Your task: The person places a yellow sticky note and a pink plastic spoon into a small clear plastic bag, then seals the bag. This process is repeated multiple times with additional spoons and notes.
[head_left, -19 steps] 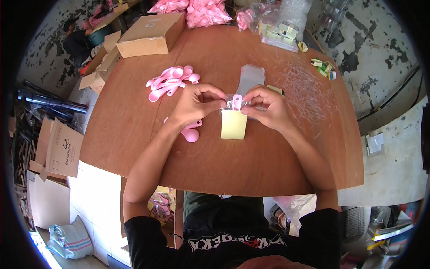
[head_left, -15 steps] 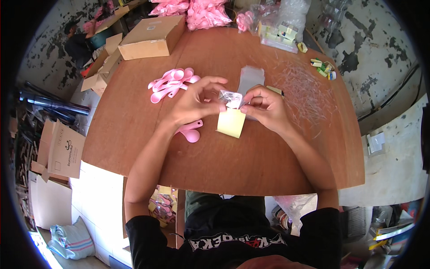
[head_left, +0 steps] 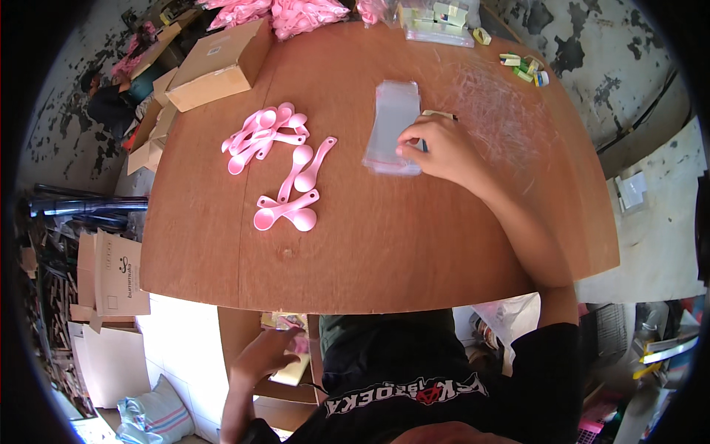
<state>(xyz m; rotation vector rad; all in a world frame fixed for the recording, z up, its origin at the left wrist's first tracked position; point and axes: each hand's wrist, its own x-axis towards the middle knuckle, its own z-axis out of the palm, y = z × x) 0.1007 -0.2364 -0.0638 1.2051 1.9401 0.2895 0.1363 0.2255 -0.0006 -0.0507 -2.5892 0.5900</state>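
My left hand (head_left: 265,357) is down below the table's front edge, over an open cardboard box (head_left: 234,325). Its fingers are stretched out and apart. Close under them, in the box, lies a packet with a pale yellow card (head_left: 293,371). My right hand (head_left: 438,145) is over a stack of clear plastic bags (head_left: 396,122), fingers curled and thumb near the index finger; whatever they may pinch is hidden. A small yellowish item (head_left: 441,115) shows partly behind that hand. Pink measuring spoons (head_left: 264,138) form a pile on the left, with several more spoons (head_left: 285,212) crossed nearer me.
Thin clear strips (head_left: 497,122) litter the table's right side, with small tape rolls (head_left: 526,68) beyond. A closed cardboard box (head_left: 220,63) and bagged pink spoons (head_left: 307,15) stand at the back. Another person (head_left: 111,103) is at the far left.
My hands have parted. The left went from the table down to the box, and the yellow-card packet left the table. The right moved to the bags. The view shifted a little.
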